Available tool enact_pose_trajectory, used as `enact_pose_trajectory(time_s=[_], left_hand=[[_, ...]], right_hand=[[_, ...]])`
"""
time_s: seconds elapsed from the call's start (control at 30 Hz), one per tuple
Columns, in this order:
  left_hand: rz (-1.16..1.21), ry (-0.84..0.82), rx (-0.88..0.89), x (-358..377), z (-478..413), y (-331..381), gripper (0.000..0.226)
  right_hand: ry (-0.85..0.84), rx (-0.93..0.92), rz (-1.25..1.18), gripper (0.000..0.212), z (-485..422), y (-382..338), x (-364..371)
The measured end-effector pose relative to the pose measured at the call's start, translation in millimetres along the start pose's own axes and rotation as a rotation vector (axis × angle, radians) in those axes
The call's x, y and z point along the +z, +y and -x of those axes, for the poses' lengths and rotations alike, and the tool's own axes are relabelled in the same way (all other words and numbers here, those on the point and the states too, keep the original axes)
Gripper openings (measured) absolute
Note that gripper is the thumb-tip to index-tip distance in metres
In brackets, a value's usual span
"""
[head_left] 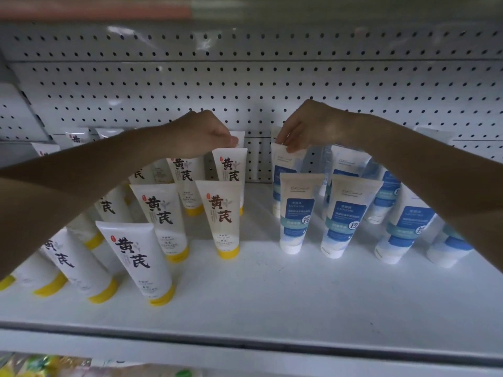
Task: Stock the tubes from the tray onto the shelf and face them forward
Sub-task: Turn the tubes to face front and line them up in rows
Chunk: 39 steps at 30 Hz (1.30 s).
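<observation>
Several white tubes with yellow caps [223, 213] stand cap-down on the left half of the white shelf [258, 289], labels facing me. On the right half stand several white tubes with blue labels [343, 216]. My left hand [201, 134] pinches the top edge of a yellow-cap tube [231, 165] at the back of its row. Over to the right, the top of a blue-label tube [283, 167] at the back is pinched by my right hand [310, 126]. Both forearms reach in from the lower corners. No tray is in view.
A white pegboard wall [258, 77] closes off the back of the shelf. A bare strip of shelf runs between the two tube groups and along the front edge [245, 341]. Blurred coloured packages [49, 365] show on the level below, at the bottom left.
</observation>
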<state>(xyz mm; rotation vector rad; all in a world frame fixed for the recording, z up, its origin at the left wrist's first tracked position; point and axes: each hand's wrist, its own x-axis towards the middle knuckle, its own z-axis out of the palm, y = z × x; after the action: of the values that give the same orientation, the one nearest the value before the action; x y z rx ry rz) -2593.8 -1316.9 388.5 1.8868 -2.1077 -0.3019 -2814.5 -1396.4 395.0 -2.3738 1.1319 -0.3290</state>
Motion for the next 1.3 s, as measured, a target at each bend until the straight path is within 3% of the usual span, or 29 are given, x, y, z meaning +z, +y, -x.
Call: enact_pose_trajectory(time_s=[0.27, 0.4, 0.6, 0.8, 1.1, 1.3], left_hand=[[-0.021, 0.002, -0.009, -1, -7, 0, 0.042], [-0.056, 0.087, -0.001, -3, -14, -2, 0.040], [-0.135, 0.024, -0.004, 11, -24, -13, 0.047], [-0.165, -0.029, -0.067, 22, -32, -19, 0.052], [-0.108, -0.032, -0.091, 35, -35, -32, 0.067], [-0.193, -0.016, -0.145, 37, -34, -28, 0.053]], right_hand=[[-0.022, -0.083, -0.015, 0.024, -2, 5, 0], [0.003, -0.102, 0.035, 0.015, -1, 5, 1], [0.325, -0.088, 0.062, 0.021, -29, 11, -18], [0.068, 0.044, 0.059, 0.024, -55, 16, -15], [0.000, 0.101, -0.087, 0.032, -61, 25, -12], [-0.065, 0.117, -0.213, 0.037, -57, 27, -14]])
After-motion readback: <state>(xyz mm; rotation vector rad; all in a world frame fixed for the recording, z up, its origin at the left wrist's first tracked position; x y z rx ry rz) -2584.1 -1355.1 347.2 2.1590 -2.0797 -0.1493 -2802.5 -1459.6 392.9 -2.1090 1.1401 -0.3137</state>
